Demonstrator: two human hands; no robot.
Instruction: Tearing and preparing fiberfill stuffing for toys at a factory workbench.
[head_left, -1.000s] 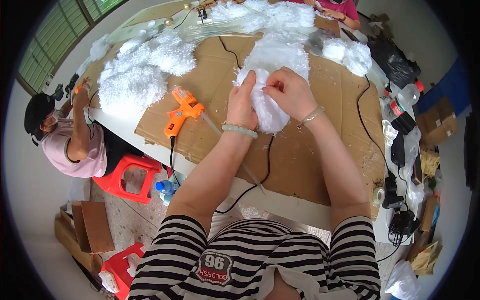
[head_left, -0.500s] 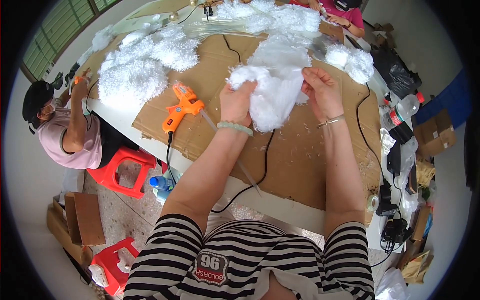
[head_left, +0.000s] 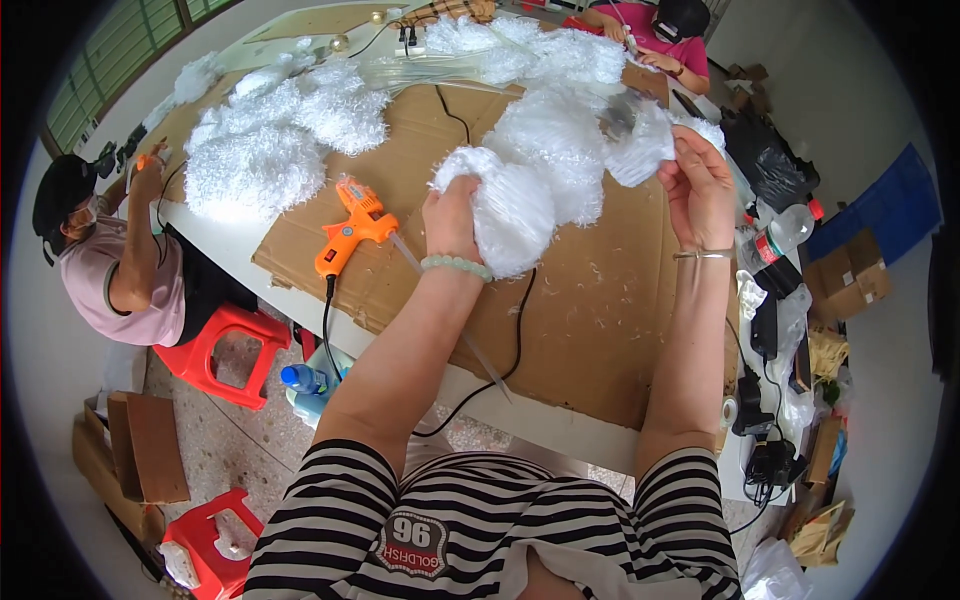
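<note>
Head view shows our left hand (head_left: 452, 215) gripping the white fluff (head_left: 520, 190) above the cardboard (head_left: 590, 310); our right hand (head_left: 700, 190) pinches its far end, stretching it; the glue gun (head_left: 350, 228) lies within reach.

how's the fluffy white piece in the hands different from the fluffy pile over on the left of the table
The held piece is lifted off the cardboard, stretched between the left hand and right hand; the pile lies untouched on the table. The held piece is one long strip; the pile is several heaped clumps. Both are white and shaggy.
</note>
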